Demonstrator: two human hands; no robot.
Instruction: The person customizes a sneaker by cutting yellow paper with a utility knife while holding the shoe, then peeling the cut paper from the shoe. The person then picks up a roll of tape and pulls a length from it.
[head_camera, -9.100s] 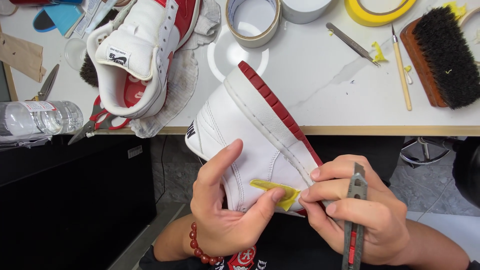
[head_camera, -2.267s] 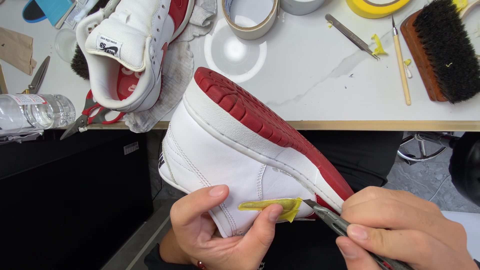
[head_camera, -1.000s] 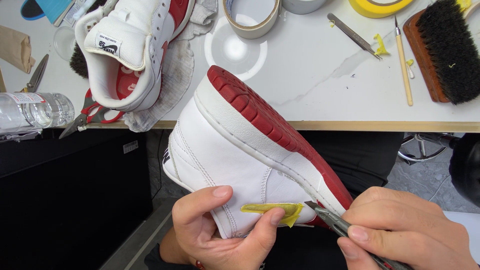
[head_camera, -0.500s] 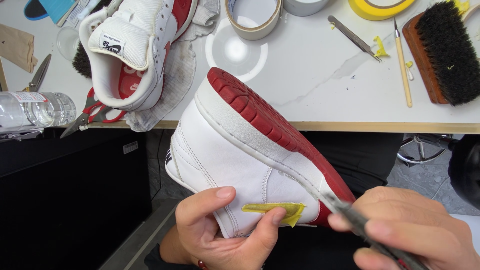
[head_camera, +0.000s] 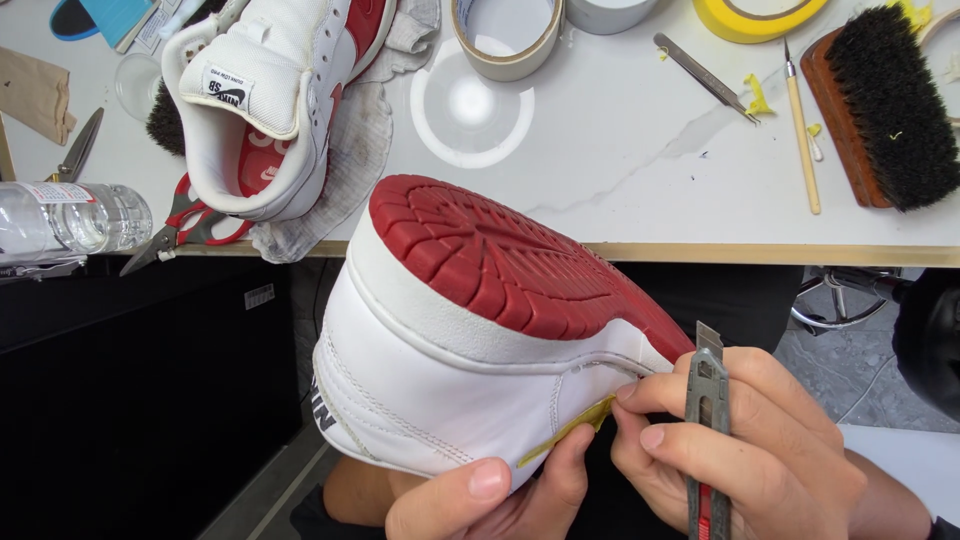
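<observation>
A white high-top sneaker (head_camera: 450, 390) with a red sole (head_camera: 500, 265) lies on its side in my lap, sole turned up toward the table. My left hand (head_camera: 490, 495) cradles it from below, thumb and fingers against the white upper. A strip of yellow tape (head_camera: 570, 432) runs along the upper near the sole seam. My right hand (head_camera: 740, 450) presses its fingertips on the tape's upper end while gripping a grey utility knife (head_camera: 708, 410), blade pointing up and away from the shoe.
On the white table (head_camera: 620, 170) stand the matching sneaker (head_camera: 270, 100) on a dirty rag, red-handled scissors (head_camera: 185, 225), a plastic bottle (head_camera: 70, 220), tape rolls (head_camera: 505, 35), tweezers (head_camera: 700, 75), a thin wooden tool (head_camera: 802, 130) and a black brush (head_camera: 890, 105). A chair base (head_camera: 840, 295) stands right.
The shoe has rolled so its red sole faces up more. My right hand has swung the knife tip off the tape to point upward, and its fingertips now press the tape.
</observation>
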